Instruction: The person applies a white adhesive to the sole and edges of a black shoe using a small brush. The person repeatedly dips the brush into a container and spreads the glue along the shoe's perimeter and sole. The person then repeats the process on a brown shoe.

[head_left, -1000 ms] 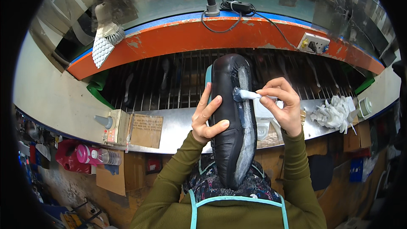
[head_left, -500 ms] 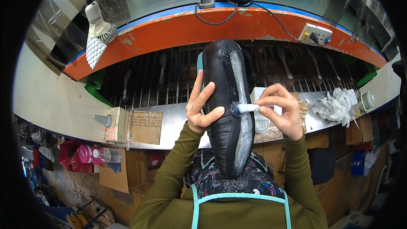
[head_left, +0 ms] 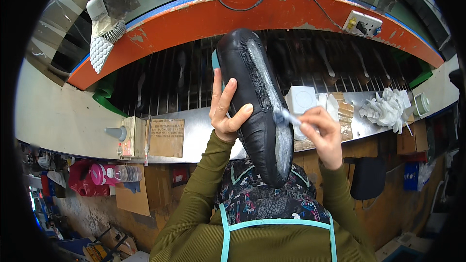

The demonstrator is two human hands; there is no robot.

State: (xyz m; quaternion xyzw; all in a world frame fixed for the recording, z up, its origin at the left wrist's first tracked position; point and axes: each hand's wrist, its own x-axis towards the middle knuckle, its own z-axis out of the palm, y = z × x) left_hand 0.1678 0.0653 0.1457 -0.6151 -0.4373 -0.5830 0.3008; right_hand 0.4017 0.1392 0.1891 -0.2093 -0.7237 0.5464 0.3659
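Note:
A black shoe upper stretched over a teal last is held above the bench in front of me, lying on its side. A whitish, wet-looking band runs along its right edge. My left hand grips it from the left, thumb on top and fingers reaching round the far side. My right hand, slightly blurred, pinches a small brush with a pale handle. The bristles touch the band about midway along the shoe.
Behind the shoe are a rack of metal bars and an orange beam with a socket. To the right sit a white container and crumpled white tissue. Cardboard lies left; a lamp hangs upper left.
The shoe has tilted, its far end leaning more to the left. The brush has moved slightly nearer the shoe's middle along the band, its handle now slanting. My left hand keeps its grip.

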